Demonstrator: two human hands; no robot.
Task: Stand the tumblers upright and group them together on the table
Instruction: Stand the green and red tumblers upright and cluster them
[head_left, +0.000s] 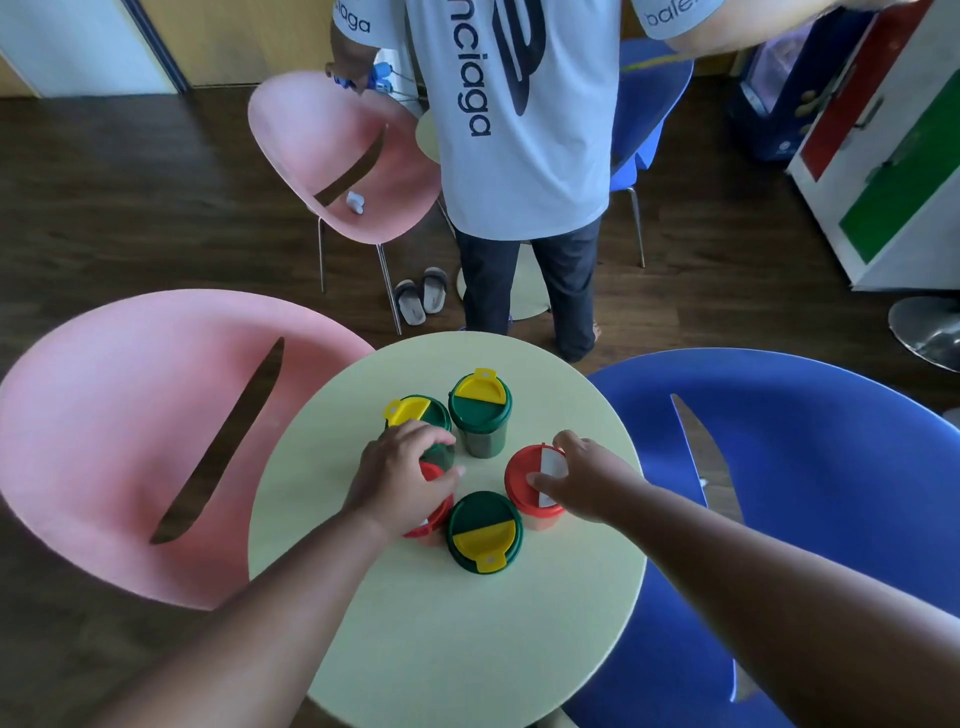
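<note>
Five lidded plastic tumblers stand upright in a loose cluster on the round pale-green tabletop (415, 649): three green ones and two red ones.

Nearest the camera is a green tumbler with a green-and-yellow flip lid (484, 532), its yellow tab pointing toward the viewer. Just left of it, touching or nearly so, is a red tumbler (434, 512) mostly hidden under the left hand (402, 475); that hand's grip is curled down over the red lid, fingers bent round its top. Right of the near green tumbler stands a second red tumbler with a red-and-white lid (530, 480); the right hand (584, 480) pinches its lid, thumb on the near edge and fingers on the far edge.

Beyond the left hand is a second green tumbler with a yellow flip tab (415, 413), and just beside it, farther and to the right, a third green tumbler with a half-yellow lid (480, 410).

Left of the tabletop is a pink moulded plastic chair (130, 441); right of it, a blue moulded plastic chair (805, 467). Past the far edge stands a person in a light grey T-shirt (524, 130) with dark printed letters, partly readable as "nciaga". Behind them are a second pink chair (337, 145) and a pair of grey slippers (422, 296) on the dark wooden floor (130, 208).
</note>
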